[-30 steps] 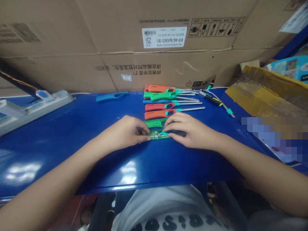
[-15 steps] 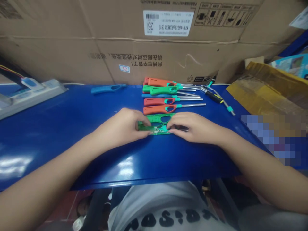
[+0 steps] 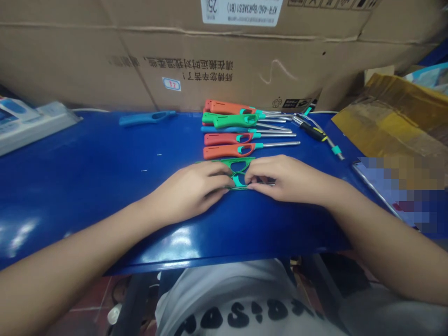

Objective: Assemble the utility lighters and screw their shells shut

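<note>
Both my hands are on an open green long-nosed lighter body [image 3: 238, 163] lying flat on the blue bench. My left hand [image 3: 191, 191] pinches its left side, and my right hand [image 3: 280, 179] holds its right end with the fingertips. A teal trigger piece [image 3: 239, 180] sits between my fingers, and the metal nozzle is mostly hidden under my right hand. Just behind lie assembled lighters side by side: orange [image 3: 224, 150], red [image 3: 224, 138], blue [image 3: 224, 129], green [image 3: 234, 121] and another orange [image 3: 227, 108].
A loose blue lighter handle [image 3: 147, 118] lies on the blue bench [image 3: 87, 154]. A yellow-handled screwdriver [image 3: 313, 134] lies back right. A power strip [image 3: 35, 121] sits at left, a large cardboard box [image 3: 224, 70] stands behind, and brown-yellow packaging [image 3: 392, 112] lies at right.
My hands have closed in on the green body, and the white wires seen earlier are now hidden. The teal piece shows inside its loop. The whole view has shifted upward in the frame.
</note>
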`<state>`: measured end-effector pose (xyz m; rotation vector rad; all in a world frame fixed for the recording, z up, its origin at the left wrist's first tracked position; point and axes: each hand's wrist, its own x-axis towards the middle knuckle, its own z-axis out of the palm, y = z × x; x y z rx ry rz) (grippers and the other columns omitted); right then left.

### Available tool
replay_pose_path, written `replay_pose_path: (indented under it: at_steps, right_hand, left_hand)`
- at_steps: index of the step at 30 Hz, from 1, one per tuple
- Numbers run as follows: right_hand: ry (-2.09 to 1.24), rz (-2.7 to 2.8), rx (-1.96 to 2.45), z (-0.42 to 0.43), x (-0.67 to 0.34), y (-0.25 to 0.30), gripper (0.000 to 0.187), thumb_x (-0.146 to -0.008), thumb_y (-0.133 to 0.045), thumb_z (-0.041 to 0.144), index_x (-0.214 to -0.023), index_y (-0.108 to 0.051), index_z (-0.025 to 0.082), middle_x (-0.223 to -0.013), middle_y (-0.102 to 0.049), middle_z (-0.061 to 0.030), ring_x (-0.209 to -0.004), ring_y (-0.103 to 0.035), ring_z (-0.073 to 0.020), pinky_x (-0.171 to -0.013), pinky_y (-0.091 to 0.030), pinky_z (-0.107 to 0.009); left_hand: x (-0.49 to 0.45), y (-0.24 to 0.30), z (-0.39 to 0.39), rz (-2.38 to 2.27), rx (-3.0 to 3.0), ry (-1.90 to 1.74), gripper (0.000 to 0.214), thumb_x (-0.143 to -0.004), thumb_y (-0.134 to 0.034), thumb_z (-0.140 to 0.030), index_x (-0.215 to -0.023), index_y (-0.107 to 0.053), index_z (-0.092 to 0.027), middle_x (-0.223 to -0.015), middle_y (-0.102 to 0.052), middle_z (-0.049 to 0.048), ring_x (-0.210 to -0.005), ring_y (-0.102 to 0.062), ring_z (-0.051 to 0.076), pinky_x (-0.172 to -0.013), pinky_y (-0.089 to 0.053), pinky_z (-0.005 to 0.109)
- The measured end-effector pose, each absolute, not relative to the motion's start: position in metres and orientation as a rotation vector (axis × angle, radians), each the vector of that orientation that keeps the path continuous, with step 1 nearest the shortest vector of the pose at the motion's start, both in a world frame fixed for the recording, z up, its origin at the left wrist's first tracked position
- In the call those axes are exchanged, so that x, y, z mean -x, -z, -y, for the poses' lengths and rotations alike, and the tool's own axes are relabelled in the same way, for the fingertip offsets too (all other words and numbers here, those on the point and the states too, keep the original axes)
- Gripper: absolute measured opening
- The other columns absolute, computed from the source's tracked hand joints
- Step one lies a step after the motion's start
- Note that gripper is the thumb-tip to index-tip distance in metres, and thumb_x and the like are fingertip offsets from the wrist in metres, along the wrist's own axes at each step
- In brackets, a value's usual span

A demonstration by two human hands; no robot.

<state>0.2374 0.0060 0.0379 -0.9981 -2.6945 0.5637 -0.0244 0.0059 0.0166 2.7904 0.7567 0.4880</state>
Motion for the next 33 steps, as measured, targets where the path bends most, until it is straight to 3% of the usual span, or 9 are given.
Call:
replay_pose_path:
  at_steps: [13,24,33]
  right_hand:
    - [-0.454,2.732,1.003,0.0,-0.235,-0.039,0.008,-0.094,-0.06,0.018,-0.094,-0.068,0.02,-0.093,-0.069,-0.0017,-0.081,-0.062,-0.0146,-0.067,-0.04,-0.026]
    - [-0.422,2.794,0.847,0.006,-0.238,-0.046,0.019,-0.096,-0.056,0.021,-0.094,-0.075,0.021,-0.093,-0.074,-0.0022,-0.083,-0.067,-0.0159,-0.07,-0.046,-0.028]
    - [-0.231,2.853,0.87,0.011,-0.235,-0.047,0.023,-0.098,-0.056,0.027,-0.096,-0.078,0.023,-0.086,-0.078,-0.0015,-0.074,-0.069,-0.0169,-0.061,-0.04,-0.03]
  left_hand:
    - [0.021,-0.017,0.001,-0.807,-2.813,-0.548,0.02,-0.1,-0.057,-0.027,-0.105,-0.076,-0.022,-0.118,-0.071,0.0069,-0.104,-0.07,0.022,-0.091,-0.056,0.034]
    - [0.02,-0.02,0.005,-0.888,-2.705,-0.551,0.016,-0.096,-0.06,-0.025,-0.097,-0.075,-0.022,-0.114,-0.073,0.0049,-0.102,-0.072,0.021,-0.088,-0.058,0.032]
    - [0.02,-0.018,0.005,-0.922,-2.698,-0.585,0.02,-0.098,-0.058,-0.03,-0.096,-0.076,-0.023,-0.109,-0.076,0.0032,-0.1,-0.072,0.021,-0.088,-0.057,0.032]
